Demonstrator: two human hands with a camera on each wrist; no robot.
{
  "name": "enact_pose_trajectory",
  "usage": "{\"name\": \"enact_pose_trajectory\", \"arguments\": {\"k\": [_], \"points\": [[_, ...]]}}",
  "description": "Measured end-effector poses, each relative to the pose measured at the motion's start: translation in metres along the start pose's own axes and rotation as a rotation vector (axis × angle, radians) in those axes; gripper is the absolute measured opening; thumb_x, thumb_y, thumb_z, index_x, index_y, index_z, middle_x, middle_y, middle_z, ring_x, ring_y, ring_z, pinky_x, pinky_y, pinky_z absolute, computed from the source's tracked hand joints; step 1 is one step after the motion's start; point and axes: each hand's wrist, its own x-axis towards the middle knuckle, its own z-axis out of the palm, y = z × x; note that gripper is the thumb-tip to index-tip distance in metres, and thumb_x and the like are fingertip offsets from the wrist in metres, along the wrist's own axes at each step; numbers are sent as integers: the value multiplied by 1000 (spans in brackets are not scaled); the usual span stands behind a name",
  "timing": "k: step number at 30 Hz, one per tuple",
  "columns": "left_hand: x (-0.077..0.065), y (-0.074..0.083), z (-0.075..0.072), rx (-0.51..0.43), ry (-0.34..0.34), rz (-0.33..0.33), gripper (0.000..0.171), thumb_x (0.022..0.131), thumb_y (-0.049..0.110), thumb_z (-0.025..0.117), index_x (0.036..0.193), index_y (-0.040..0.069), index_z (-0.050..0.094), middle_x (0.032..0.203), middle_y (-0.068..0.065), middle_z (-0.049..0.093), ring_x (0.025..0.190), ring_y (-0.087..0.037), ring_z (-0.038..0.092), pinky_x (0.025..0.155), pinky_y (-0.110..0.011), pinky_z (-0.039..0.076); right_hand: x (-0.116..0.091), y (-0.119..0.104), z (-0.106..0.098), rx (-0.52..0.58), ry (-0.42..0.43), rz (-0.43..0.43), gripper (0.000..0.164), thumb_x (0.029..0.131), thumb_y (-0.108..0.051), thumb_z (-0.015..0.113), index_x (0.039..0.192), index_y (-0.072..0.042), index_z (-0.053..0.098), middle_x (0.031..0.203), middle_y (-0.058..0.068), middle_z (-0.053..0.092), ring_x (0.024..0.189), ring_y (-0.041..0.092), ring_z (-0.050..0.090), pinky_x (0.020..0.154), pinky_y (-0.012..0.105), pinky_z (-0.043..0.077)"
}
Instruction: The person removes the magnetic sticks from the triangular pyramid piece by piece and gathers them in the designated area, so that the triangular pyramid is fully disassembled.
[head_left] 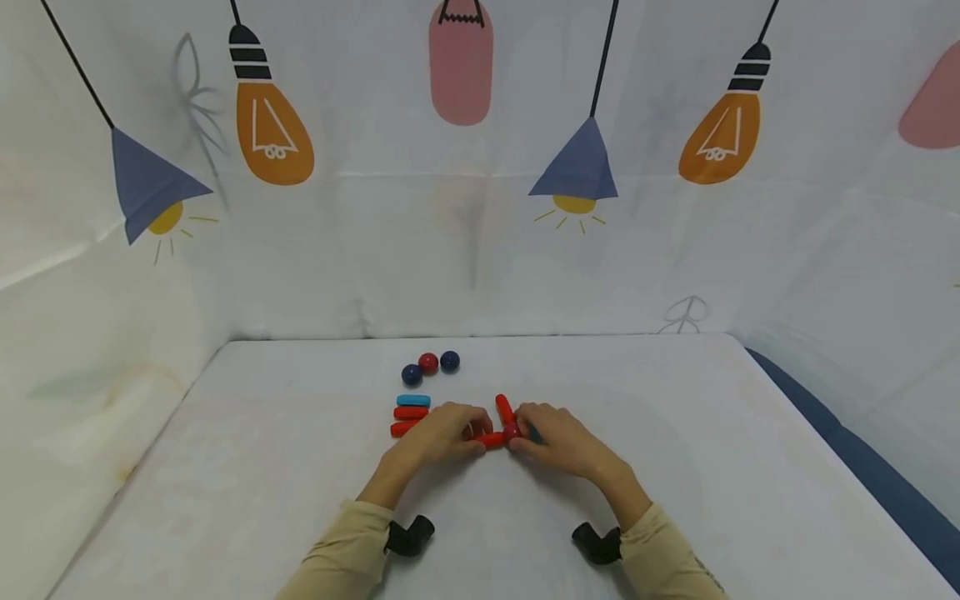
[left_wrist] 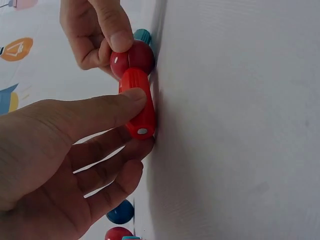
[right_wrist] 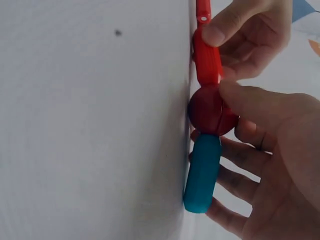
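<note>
A dark red ball (head_left: 512,431) joins several rods on the white table. One red rod (left_wrist: 140,105) runs from it towards my left hand (head_left: 447,431), which pinches that rod between thumb and fingers. My right hand (head_left: 561,440) grips the ball, thumb on its near side. A teal rod (right_wrist: 202,172) sticks out from the ball under the right hand's fingers, mostly hidden in the head view. Another red rod (head_left: 505,407) points away from the ball towards the back of the table.
Left of my left hand lie a light blue rod (head_left: 413,400) and two red rods (head_left: 411,412), side by side. Behind them sit two dark blue balls (head_left: 412,375) and a red ball (head_left: 428,363). A patterned white curtain (head_left: 420,250) hangs behind the table (head_left: 225,467).
</note>
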Motion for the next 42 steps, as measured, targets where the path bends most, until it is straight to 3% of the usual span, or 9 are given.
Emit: {"name": "enact_pose_trajectory", "arguments": {"k": [4, 9, 13, 21, 25, 29, 33, 42], "points": [[2, 0, 2, 4, 0, -15, 23, 82, 15, 72, 104, 15, 65, 88, 4, 64, 79, -10, 55, 73, -22, 47, 1, 1, 1, -6, 4, 5, 20, 88, -25, 66, 94, -15, 49, 76, -6, 47, 68, 9, 43, 60, 21, 36], [3, 0, 5, -1, 4, -14, 25, 82, 16, 73, 105, 15, 65, 88, 5, 63, 80, -11, 56, 73, -22, 47, 2, 0, 3, 14, -6, 46, 34, 89, -22, 64, 117, -15, 47, 95, -3, 59, 80, 9, 52, 71, 27, 46], [2, 0, 5, 12, 2, -16, 26, 83, 17, 72, 107, 15, 65, 88, 5, 63, 80, -10, 56, 73, -21, 47, 2, -1, 4, 12, -22, 59, 42, 92, -23, 61, 130, -15, 46, 102, -1, 60, 83, 10, 52, 72, 29, 45], [-1, 3, -1, 63, 19, -4, 26, 81, 16, 73, 106, 14, 67, 89, 3, 64, 76, -9, 55, 70, -20, 46, 2, -3, 4, 25, -24, 40, 43, 93, -25, 60, 133, -14, 48, 116, 0, 60, 100, 13, 55, 88, 39, 49], [1, 3, -4, 115, 20, 9, 23, 81, 16, 74, 104, 16, 68, 88, 4, 65, 73, -8, 54, 69, -19, 46, 2, -2, 3, -1, -19, 35, 41, 93, -24, 59, 132, -15, 50, 113, -1, 59, 99, 13, 54, 86, 39, 49], [0, 1, -10, 131, -35, -7, 20, 82, 17, 73, 101, 18, 69, 90, 7, 65, 76, -7, 54, 71, -19, 47, 3, 0, 3, -21, -1, 66, 39, 92, -22, 60, 130, -17, 52, 111, -1, 60, 95, 12, 54, 83, 37, 50], [-7, -3, -20, 123, -57, -45, 18, 83, 16, 72, 100, 18, 70, 91, 6, 62, 82, -9, 55, 75, -23, 48, 2, 1, 4, -13, -4, 88, 39, 93, -22, 60, 131, -17, 52, 113, 0, 60, 97, 13, 54, 85, 38, 50], [-34, -24, -52, 88, -64, -140, 11, 80, 11, 72, 86, 18, 67, 80, 5, 59, 78, -12, 51, 70, -28, 45, 1, 2, 5, -9, -18, 58, 39, 93, -21, 59, 131, -16, 51, 111, -2, 59, 95, 10, 52, 84, 35, 49]]}}
